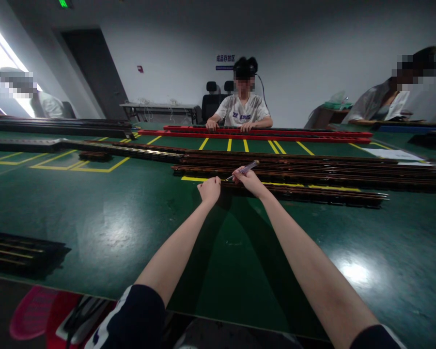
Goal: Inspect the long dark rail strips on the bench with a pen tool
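My right hand (250, 182) is closed round a screwdriver (250, 166) with a clear, purplish handle. Its thin shaft slants down to the left, the tip near the left end of a long dark rail strip (323, 195). Beside it my left hand (210, 190) is curled shut at that same end of the strip, its fingertips mostly hidden. The strip lies along the green table (131, 208), running to the right under my right wrist. Just behind both hands is a stack of similar dark strips (294, 166).
A person (243, 109) sits across the table with both hands on red rails (294, 134). More dark rails (58, 128) lie at the far left and a short bundle (22, 252) at the near left. Yellow tape lines mark the tabletop. Other people sit left and right.
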Demonstrator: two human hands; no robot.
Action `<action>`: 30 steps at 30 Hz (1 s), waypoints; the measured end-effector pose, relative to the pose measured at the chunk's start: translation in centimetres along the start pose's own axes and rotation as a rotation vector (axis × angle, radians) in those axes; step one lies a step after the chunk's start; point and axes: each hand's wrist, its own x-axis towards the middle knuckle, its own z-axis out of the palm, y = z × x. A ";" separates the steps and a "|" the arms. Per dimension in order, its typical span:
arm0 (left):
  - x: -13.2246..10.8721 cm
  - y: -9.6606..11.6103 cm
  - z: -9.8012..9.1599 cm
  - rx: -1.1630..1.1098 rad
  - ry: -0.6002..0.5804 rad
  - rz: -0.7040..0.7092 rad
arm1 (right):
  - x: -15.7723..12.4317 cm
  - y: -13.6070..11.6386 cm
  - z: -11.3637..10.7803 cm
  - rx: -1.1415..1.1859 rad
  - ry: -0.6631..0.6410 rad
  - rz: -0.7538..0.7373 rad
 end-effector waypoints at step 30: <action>0.0 -0.2 0.2 -0.056 0.019 0.016 | -0.4 -0.5 -0.2 0.152 0.047 0.059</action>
